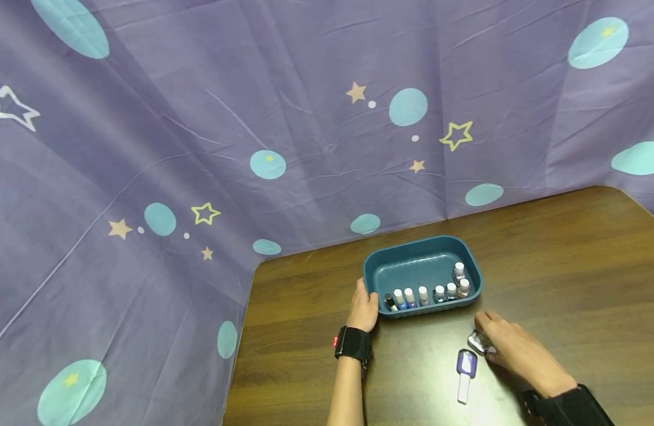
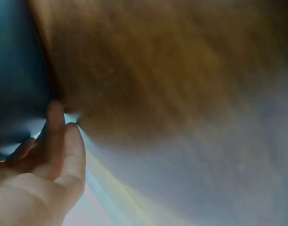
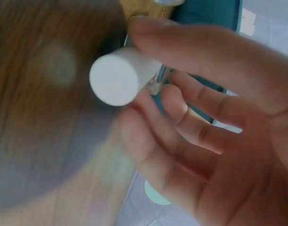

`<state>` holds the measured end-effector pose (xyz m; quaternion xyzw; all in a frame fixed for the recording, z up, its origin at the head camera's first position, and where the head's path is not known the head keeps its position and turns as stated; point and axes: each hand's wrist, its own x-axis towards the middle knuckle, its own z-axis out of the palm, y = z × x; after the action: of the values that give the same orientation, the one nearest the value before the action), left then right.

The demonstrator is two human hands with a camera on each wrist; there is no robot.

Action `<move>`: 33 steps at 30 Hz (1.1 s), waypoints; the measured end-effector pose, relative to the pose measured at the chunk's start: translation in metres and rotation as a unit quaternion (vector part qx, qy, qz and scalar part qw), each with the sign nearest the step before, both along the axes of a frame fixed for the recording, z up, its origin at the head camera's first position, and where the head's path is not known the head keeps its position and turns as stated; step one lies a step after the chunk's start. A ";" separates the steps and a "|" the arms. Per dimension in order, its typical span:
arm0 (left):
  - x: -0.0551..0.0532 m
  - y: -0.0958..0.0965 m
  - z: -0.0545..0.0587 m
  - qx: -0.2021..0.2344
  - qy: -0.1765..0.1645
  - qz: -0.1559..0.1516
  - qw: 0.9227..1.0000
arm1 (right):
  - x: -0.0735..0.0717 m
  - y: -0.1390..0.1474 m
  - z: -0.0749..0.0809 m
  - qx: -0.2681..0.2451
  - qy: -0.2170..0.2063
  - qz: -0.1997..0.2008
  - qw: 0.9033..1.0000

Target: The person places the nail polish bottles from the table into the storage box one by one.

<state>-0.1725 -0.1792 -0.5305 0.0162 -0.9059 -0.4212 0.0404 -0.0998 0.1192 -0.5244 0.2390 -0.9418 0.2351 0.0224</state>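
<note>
My left hand rests against the left end of a teal plastic bin, its fingers touching the outer wall. Several small nail polish bottles with mostly white caps stand along the bin's near side and right corner. On the table in front of the bin, my right hand pinches a clear glass nail polish bottle. Its white cap faces the right wrist camera, between thumb and fingers; the hand covers part of the glass. Beside this hand lies a purple nail polish bottle, its white cap pointing toward me.
The brown wooden table reaches back to a purple curtain printed with stars and teal ovals. Its left edge runs beyond my left arm. One black-capped bottle is in the bin's near left corner.
</note>
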 end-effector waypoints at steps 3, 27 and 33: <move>0.000 0.000 -0.001 0.000 0.003 0.000 1.000 | 0.000 0.001 0.001 0.014 -0.027 0.000 1.000; 0.000 0.000 0.000 -0.014 0.010 0.000 1.000 | -0.001 0.010 0.009 -0.105 0.131 -0.007 0.986; 0.000 0.001 0.001 -0.003 0.000 0.000 1.000 | 0.000 0.009 0.013 -0.117 0.139 -0.026 0.983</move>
<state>-0.1725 -0.1784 -0.5291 0.0163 -0.9072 -0.4185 0.0402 -0.0999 0.1278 -0.5114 0.2409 -0.9013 0.3079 0.1867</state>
